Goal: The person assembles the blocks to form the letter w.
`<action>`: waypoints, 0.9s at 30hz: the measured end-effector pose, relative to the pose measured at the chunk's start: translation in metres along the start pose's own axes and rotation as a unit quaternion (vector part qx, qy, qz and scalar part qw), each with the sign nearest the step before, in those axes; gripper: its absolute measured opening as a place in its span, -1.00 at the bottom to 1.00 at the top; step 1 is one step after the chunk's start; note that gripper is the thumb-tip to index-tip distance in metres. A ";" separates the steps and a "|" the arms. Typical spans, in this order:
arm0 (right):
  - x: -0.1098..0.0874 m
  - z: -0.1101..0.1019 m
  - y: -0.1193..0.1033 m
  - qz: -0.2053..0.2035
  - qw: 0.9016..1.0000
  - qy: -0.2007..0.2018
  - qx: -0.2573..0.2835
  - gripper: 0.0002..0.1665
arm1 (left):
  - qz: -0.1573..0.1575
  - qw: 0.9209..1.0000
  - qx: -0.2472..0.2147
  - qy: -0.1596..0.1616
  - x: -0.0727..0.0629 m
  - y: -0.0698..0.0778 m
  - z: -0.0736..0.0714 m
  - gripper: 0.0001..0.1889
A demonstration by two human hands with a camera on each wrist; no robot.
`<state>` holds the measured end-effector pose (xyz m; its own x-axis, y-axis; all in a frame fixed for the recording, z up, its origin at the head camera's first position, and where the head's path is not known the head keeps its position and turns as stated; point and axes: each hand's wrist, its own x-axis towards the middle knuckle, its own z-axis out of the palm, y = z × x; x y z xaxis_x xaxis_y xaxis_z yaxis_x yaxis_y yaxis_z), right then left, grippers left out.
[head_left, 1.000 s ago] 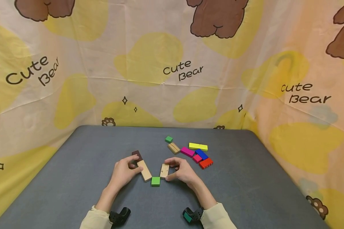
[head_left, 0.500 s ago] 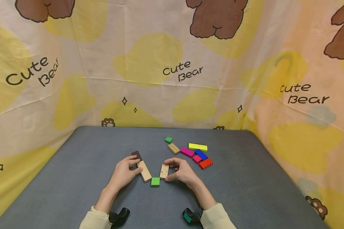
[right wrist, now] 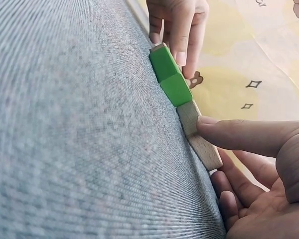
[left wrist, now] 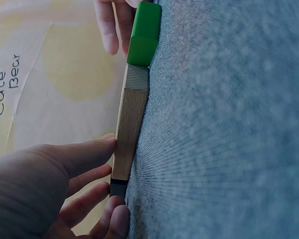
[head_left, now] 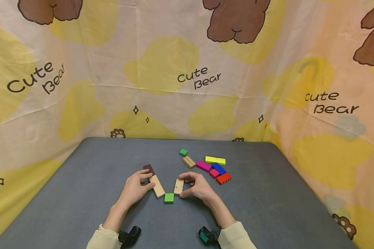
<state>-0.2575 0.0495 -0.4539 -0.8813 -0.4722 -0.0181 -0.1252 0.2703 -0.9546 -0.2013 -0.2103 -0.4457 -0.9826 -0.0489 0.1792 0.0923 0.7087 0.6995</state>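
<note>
In the head view my left hand has its thumb on a long light wooden block and its fingertips on a dark brown block set end to end with it. The fingers partly cover the dark block, which shows only as a small dark end in the left wrist view. My right hand pinches a shorter speckled wooden block between thumb and fingers, near its two ends. Between the inner ends of the wooden blocks lies a bright green block; the blocks form a V on the table.
Farther back to the right lie loose blocks: dark green, striped wooden, magenta, yellow, blue, pink and red. A patterned cloth hangs behind the grey table.
</note>
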 end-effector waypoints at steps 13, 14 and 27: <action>0.000 0.000 0.000 0.000 1.000 0.001 0.002 -0.34 | -0.001 1.000 0.001 0.002 0.000 0.000 0.000 -0.54; -0.001 0.000 0.000 0.001 1.000 0.001 0.003 -0.34 | -0.001 1.000 0.000 0.002 0.000 0.000 0.000 -0.54; -0.002 0.001 -0.002 -0.013 1.000 -0.005 0.011 -0.31 | 0.007 1.000 -0.012 0.003 -0.003 0.001 -0.001 -0.56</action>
<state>-0.2548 0.0493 -0.4518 -0.8729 -0.4879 0.0036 -0.1374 0.2387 -0.9613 -0.1984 -0.2100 -0.4445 -0.9803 -0.0427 0.1929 0.1103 0.6918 0.7136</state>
